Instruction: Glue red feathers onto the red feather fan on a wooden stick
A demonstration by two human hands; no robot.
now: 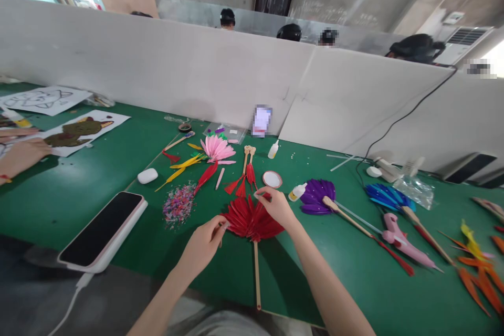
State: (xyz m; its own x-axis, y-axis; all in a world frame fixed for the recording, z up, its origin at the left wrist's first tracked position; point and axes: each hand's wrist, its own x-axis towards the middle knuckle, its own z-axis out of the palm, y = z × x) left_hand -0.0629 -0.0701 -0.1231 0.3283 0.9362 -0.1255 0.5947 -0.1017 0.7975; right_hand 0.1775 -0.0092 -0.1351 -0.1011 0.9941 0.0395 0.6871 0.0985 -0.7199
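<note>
A red feather fan (255,228) with a thin wooden handle lies in front of me, its feathers spread away from me. At the fan's left edge is my left hand (202,244), thumb and fingers pinched together. A thin stick-like bit shows under those fingers, too small to name. My right hand (277,207) reaches over the upper right feathers, its fingertips also pinched; what they hold is too small to make out. Just beyond the right hand are a round white lid (272,179) and a small glue bottle (297,192).
Left of the fan lie loose sequins (179,205), a pink feather bunch (216,148) and a phone (104,231). Rightward are a purple feather fan (318,197), a blue one (388,197) and a pink glue gun (407,244). Another person's hand (29,155) works at far left.
</note>
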